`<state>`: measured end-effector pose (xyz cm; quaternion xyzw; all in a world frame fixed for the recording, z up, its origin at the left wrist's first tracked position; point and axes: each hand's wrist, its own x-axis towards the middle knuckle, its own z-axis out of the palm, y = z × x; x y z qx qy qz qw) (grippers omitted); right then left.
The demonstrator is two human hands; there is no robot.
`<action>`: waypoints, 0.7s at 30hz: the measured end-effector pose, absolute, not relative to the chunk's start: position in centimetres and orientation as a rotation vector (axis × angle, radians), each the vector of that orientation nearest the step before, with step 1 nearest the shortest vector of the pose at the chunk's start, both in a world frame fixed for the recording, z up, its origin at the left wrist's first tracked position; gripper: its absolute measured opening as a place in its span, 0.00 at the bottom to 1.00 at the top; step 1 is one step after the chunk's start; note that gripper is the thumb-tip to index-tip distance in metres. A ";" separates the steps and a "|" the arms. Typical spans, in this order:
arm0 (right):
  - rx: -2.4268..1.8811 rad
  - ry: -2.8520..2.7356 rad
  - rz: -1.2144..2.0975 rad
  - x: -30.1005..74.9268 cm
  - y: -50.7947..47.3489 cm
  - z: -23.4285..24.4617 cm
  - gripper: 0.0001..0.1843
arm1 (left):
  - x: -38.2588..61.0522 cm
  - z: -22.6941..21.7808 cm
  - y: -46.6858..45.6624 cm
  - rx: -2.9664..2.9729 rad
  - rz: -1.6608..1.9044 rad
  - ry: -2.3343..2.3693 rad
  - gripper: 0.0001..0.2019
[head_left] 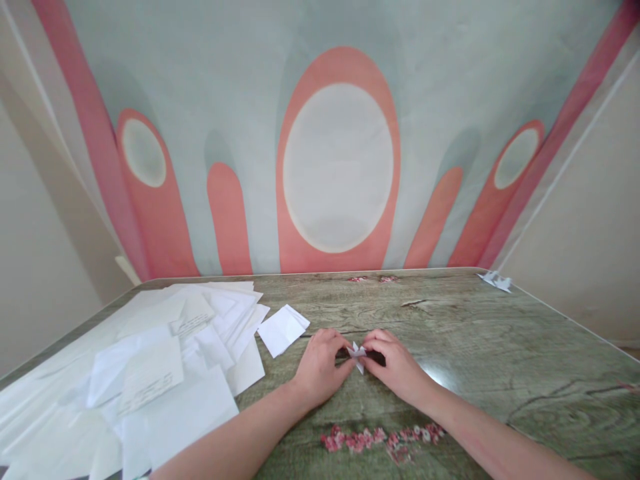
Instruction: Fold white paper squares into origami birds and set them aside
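Between my hands, above the middle of the wood-patterned table (pixel 480 340), is a small folded white paper piece (pixel 357 355) with several pointed tips. My left hand (pixel 323 363) pinches its left side with thumb and forefinger. On the opposite side, the thumb and forefinger of my right hand (pixel 393 363) grip the paper too. A small stack of square white paper (pixel 283 330) lies just beyond my left hand, on its left.
A wide, overlapping pile of white sheets (pixel 205 413) covers the table's left side, some bearing printed lines. Folded white paper pieces (pixel 495 281) sit at the far right corner. Pink flowers (pixel 355 440) are patterned on the tabletop near me. A coral-and-grey patterned backdrop (pixel 340 263) rises behind.
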<state>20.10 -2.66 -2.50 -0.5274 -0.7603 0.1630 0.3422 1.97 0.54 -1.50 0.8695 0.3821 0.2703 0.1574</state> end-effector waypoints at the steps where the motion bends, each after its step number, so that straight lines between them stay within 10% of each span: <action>1: -1.370 -1.974 0.422 20.1 -2.7 -2.5 0.01 | 2.0 -1.5 0.5 2.488 0.770 1.095 0.06; 21: -1.180 -1.876 0.474 20.1 -3.4 -1.8 0.09 | 2.0 -1.2 0.3 2.467 0.799 1.084 0.07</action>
